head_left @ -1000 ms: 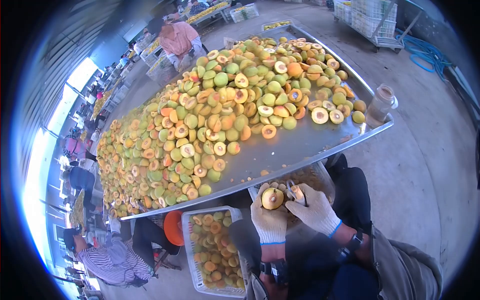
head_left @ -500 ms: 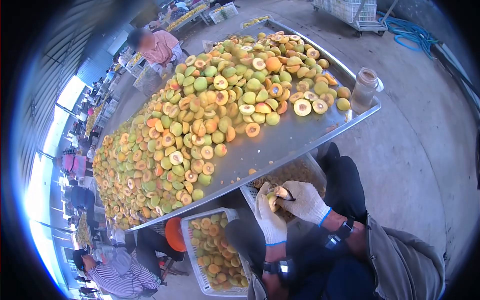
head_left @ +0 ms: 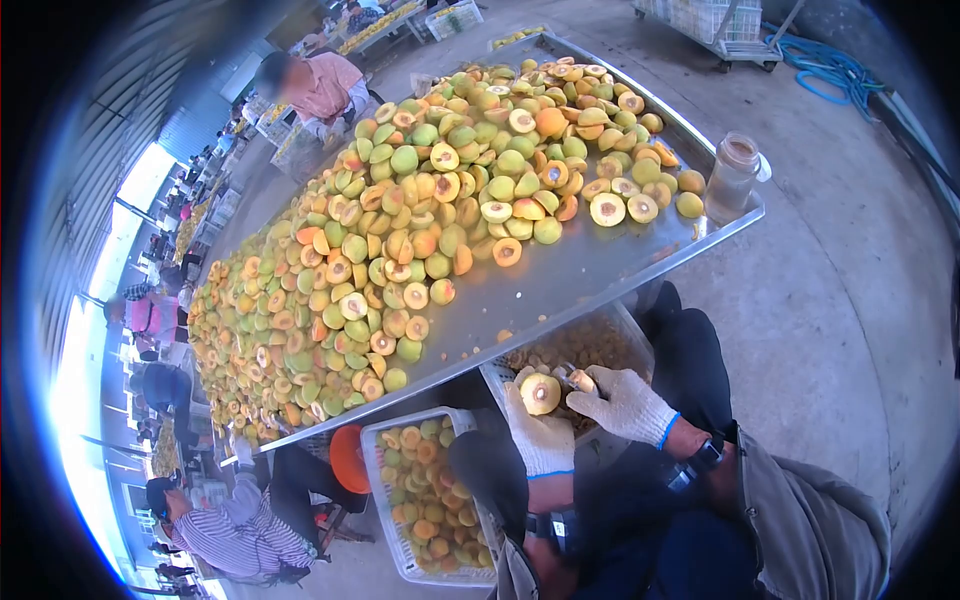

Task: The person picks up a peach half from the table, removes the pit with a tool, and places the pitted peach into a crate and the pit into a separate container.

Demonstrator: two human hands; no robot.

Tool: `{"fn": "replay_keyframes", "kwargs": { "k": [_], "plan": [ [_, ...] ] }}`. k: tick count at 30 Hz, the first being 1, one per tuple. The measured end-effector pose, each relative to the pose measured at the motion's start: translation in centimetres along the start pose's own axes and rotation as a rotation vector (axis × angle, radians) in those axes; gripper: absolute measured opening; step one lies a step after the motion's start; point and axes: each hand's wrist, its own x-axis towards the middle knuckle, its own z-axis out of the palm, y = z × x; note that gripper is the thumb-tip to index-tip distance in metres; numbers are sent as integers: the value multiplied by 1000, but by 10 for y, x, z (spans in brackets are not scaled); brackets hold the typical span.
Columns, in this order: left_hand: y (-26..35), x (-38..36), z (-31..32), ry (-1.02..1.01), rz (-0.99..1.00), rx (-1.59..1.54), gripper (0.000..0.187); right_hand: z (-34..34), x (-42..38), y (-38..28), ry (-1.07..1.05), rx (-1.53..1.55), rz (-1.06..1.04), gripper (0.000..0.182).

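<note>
My left hand (head_left: 543, 440), in a white knit glove with a blue cuff edge, holds a peach half (head_left: 540, 394) with its cut face turned up and the pit area showing. Close to its right, my gloved right hand (head_left: 625, 405) is closed around a small hand tool (head_left: 580, 380) with a pale, wood-coloured end; its working end is mostly hidden. Both hands are above a white crate (head_left: 640, 345) holding brown pits or scraps. Beyond them, many peach halves (head_left: 400, 245) lie heaped on a metal table (head_left: 590, 265).
A clear jar (head_left: 733, 175) stands at the table's right corner. Left of my legs is a white crate (head_left: 375, 470) of peach halves, beside an orange bucket (head_left: 349, 460). A person in stripes (head_left: 235, 535) sits at the left; another person (head_left: 325, 90) is across the table.
The peach half in my left hand has turned so its cut face shows upward. My right hand has moved slightly right, with the tool drawn off the fruit.
</note>
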Motion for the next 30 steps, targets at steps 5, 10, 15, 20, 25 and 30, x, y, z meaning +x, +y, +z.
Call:
{"fn": "replay_keyframes", "kwargs": {
  "k": [5,10,15,20,25,30],
  "plan": [
    [13,-13,26,-32,-105,-59,46,10,-15,-10,-44,-93,-3,39],
    [7,-18,25,68,18,191,53,20,-17,-13,-68,-135,-2,42],
    [3,-14,21,83,25,216,57,22,-17,-11,-89,-151,10,45],
    [3,-14,29,102,5,185,53,22,-18,-7,-116,-126,51,49],
    [9,-12,34,173,-27,267,45,17,-18,-10,-147,-150,26,53],
    [10,-20,54,170,39,349,46,20,-17,-4,-119,-117,3,55]
  ]
}}
